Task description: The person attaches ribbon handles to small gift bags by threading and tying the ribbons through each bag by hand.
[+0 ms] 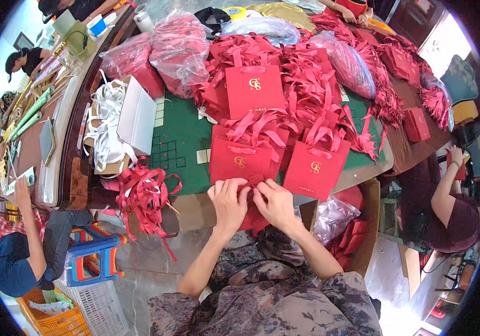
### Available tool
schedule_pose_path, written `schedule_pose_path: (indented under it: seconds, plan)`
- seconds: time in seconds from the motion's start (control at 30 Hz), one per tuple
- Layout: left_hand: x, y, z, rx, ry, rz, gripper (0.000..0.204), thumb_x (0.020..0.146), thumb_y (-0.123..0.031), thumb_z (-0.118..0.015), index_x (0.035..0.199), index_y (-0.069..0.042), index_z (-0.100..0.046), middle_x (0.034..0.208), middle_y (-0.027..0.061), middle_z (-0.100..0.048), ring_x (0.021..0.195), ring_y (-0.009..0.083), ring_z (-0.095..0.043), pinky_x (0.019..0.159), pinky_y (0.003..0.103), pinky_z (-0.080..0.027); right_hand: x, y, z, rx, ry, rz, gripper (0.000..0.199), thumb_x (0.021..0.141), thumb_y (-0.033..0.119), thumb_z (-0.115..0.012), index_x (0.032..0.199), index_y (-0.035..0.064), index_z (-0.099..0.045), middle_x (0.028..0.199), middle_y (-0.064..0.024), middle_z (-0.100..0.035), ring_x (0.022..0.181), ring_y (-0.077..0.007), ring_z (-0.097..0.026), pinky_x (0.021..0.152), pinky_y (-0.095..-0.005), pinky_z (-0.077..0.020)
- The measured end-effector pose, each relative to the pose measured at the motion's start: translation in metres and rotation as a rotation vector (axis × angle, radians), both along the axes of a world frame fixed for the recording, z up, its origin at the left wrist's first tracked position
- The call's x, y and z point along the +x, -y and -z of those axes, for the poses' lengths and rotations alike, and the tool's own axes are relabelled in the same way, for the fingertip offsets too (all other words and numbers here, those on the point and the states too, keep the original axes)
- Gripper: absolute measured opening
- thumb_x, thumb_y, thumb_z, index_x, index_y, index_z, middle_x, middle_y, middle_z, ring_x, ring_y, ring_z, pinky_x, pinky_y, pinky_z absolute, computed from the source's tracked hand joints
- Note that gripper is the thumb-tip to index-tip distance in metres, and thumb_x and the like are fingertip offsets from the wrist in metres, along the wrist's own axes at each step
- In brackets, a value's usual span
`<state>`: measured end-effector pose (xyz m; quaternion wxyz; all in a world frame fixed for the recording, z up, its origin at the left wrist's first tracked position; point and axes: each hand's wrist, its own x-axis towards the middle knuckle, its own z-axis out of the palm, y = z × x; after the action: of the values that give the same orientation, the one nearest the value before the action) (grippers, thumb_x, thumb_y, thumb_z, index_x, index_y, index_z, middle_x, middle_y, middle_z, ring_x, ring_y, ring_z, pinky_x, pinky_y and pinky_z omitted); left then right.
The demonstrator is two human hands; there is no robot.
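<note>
Left hand (227, 203) and right hand (276, 203) both pinched flat red paper bag (253, 217), grip closed on its top edge, gold-marked bags (314, 168) standing just beyond on tabletop (181, 143).

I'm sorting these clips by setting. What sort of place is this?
Probably a small hand-assembly workshop for gift packaging. Both hands, left hand and right hand, work a red paper bag beside finished red bags, heaps of red ribbon, and other seated people at the shared table.

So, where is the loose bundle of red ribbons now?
The loose bundle of red ribbons hangs at the table edge, left of the left hand.
</note>
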<state>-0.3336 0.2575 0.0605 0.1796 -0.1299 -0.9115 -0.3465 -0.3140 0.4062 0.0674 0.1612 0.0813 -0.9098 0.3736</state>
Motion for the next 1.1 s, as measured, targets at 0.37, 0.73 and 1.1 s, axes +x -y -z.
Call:
schedule_pose_path:
  seconds: [0.37,0.73,1.1]
  plan:
    - [-0.003,0.001,-0.016,0.09,0.198,0.078,0.008,0.088,-0.012,-0.067,0.096,-0.011,-0.067,0.086,0.0026,-0.069,0.084,0.0238,-0.061,0.087,0.04,-0.039,0.004,-0.002,0.003,-0.056,-0.089,-0.016,0.013,0.084,0.01,-0.067,0.077,0.005,-0.057,0.073,-0.0115,-0.053,0.064,-0.0324,-0.059,0.056,-0.0425,-0.0486]
    - [0.004,-0.003,-0.015,0.123,0.237,0.083,0.009,0.088,-0.011,-0.067,0.096,-0.011,-0.068,0.086,0.0024,-0.07,0.085,0.0234,-0.06,0.088,0.04,-0.038,0.008,0.001,0.001,-0.009,-0.087,0.048,0.013,0.079,0.011,-0.067,0.073,0.0051,-0.057,0.071,-0.0106,-0.056,0.064,-0.0308,-0.061,0.055,-0.042,-0.0493]
    - [0.008,-0.006,-0.016,0.113,0.167,0.102,0.007,0.087,-0.01,-0.069,0.093,-0.011,-0.068,0.084,0.0011,-0.067,0.082,0.0215,-0.059,0.086,0.037,-0.038,0.012,-0.003,-0.003,-0.094,0.011,0.04,0.016,0.079,0.01,-0.065,0.069,0.0024,-0.055,0.066,-0.0135,-0.054,0.063,-0.0336,-0.06,0.054,-0.0432,-0.0483]
